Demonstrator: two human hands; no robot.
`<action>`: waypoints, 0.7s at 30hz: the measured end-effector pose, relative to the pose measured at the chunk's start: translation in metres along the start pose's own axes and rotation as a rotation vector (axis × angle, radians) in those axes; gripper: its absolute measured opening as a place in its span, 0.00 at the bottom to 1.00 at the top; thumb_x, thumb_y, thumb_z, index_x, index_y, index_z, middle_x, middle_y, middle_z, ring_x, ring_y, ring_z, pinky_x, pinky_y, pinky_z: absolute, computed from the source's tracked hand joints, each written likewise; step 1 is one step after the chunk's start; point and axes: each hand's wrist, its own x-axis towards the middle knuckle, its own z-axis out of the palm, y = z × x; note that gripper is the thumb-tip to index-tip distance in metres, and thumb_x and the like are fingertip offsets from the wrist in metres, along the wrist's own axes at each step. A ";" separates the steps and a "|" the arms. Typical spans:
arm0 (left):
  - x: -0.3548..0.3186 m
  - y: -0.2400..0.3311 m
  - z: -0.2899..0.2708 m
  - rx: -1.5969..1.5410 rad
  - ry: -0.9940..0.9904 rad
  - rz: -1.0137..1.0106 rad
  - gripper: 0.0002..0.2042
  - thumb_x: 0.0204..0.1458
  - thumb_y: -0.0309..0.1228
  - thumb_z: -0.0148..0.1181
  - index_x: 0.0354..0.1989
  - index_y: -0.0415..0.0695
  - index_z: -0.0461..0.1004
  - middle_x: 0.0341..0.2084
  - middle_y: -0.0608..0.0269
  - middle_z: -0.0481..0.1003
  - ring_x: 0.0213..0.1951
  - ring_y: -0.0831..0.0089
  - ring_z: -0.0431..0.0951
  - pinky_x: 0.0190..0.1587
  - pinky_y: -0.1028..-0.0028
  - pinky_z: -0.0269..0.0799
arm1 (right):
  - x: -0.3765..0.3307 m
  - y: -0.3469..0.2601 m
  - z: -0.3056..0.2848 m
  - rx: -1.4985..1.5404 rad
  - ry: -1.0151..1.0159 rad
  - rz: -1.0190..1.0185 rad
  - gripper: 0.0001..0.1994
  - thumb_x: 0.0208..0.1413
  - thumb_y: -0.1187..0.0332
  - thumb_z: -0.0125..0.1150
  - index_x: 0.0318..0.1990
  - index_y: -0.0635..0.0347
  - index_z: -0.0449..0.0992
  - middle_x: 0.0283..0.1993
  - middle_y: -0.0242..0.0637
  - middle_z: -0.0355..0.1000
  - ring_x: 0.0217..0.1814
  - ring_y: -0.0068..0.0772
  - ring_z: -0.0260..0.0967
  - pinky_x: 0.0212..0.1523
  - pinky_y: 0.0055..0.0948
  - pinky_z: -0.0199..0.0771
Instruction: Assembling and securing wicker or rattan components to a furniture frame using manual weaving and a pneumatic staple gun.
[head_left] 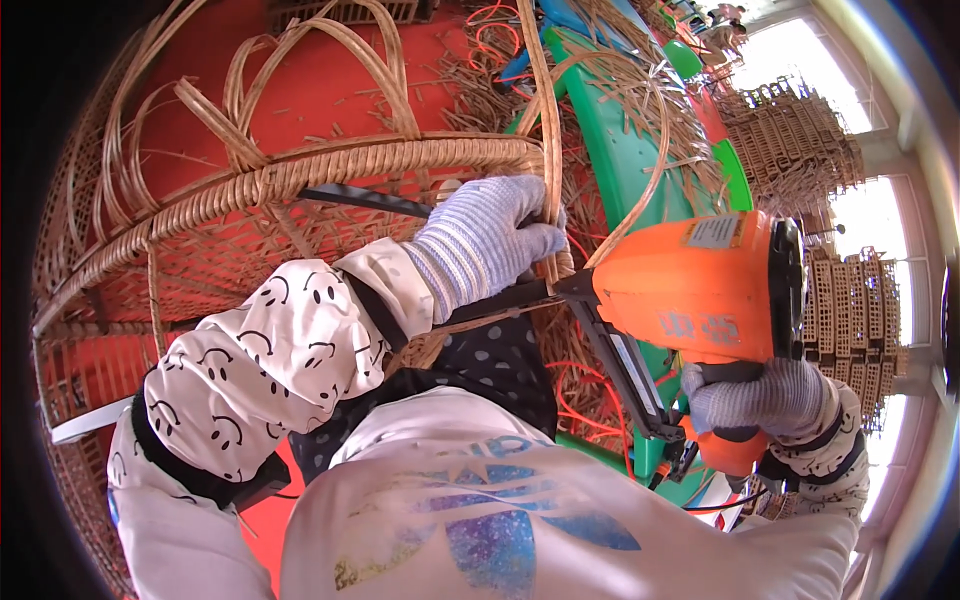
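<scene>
My left hand (485, 235), in a striped knit glove, is closed around a rattan strip (548, 130) at the corner of a large wicker frame, thumb and fingers pinching it. Its rim (340, 160) is wrapped in rattan and curves away to the left. My gloved right hand (765, 400) grips the handle of an orange nail gun (695, 290). The tool's black nose (572, 285) points left at the frame's corner, just below my left fingers. Whether the nose touches the rattan I cannot tell.
Bent rattan loops (320, 50) rise from the rim. Beyond the corner, a green plastic bench (615, 140) carries loose rattan strips. Red hose (575, 385) coils among scraps on the red floor (330, 100). Woven pieces stand stacked (850, 310) at the right, by the windows.
</scene>
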 end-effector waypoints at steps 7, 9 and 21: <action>0.000 -0.002 -0.002 0.079 0.026 0.045 0.08 0.49 0.28 0.56 0.35 0.37 0.70 0.21 0.65 0.73 0.20 0.81 0.72 0.24 0.79 0.70 | 0.005 -0.007 -0.003 0.295 0.012 -0.093 0.07 0.39 0.76 0.60 0.30 0.62 0.72 0.22 0.32 0.69 0.22 0.23 0.68 0.23 0.25 0.69; 0.000 -0.003 -0.001 0.052 0.028 0.020 0.08 0.49 0.28 0.56 0.35 0.37 0.70 0.20 0.65 0.73 0.20 0.81 0.72 0.24 0.79 0.70 | 0.005 -0.008 -0.003 0.264 0.003 -0.180 0.09 0.39 0.77 0.60 0.32 0.64 0.71 0.18 0.32 0.68 0.18 0.23 0.67 0.21 0.25 0.69; -0.006 0.011 -0.012 0.258 -0.001 -0.333 0.20 0.40 0.44 0.65 0.28 0.37 0.71 0.19 0.59 0.71 0.21 0.70 0.72 0.28 0.69 0.69 | -0.003 0.062 0.020 0.233 0.190 -0.357 0.07 0.36 0.77 0.60 0.27 0.59 0.72 0.22 0.27 0.68 0.22 0.21 0.65 0.24 0.24 0.65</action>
